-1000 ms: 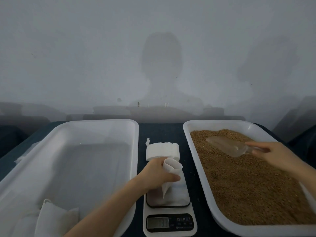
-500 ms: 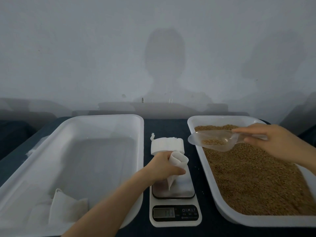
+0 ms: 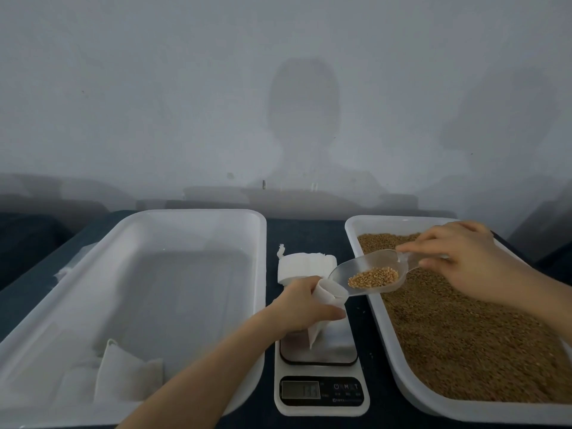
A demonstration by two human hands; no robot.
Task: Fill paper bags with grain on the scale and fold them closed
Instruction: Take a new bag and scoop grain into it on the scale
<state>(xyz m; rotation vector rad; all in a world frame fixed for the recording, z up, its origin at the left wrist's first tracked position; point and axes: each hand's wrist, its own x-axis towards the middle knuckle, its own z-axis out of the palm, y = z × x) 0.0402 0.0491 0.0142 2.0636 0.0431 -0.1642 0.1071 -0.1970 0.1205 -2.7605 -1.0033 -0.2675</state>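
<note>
Thin white paper makes up the bag [image 3: 328, 297], which stands on the plate of the scale [image 3: 320, 391] near the front edge of the desk [image 3: 303, 230], between the two trays. In the head view, the left hand [image 3: 305, 308] is wrapped round the bag's upper part, fingers curled about it so the mouth stays an open loop. The right hand [image 3: 458, 261] grips the handle of a clear plastic scoop [image 3: 340, 272], whose lip hangs just over that mouth. A small heap of grain [image 3: 373, 277] lies in its bowl. The grain tray [image 3: 353, 230] by the desk's right edge is full of the same kernels. The white tray [image 3: 263, 274] by the left edge holds a few white bags [image 3: 127, 373] at its front corner. A stack of flat bags [image 3: 305, 264] lies just behind the scale. The scale's readout is too blurred to read.

The bag looks light and limp — it would likely slump or tip without a hand on it. The hold belongs near the rim, loose enough not to crush the opening. Grain pours freely and scatters, so a slow tilt suits. Once filled, the base should sit heavier and steadier — the top strip wants keeping clear for the fold.
</note>
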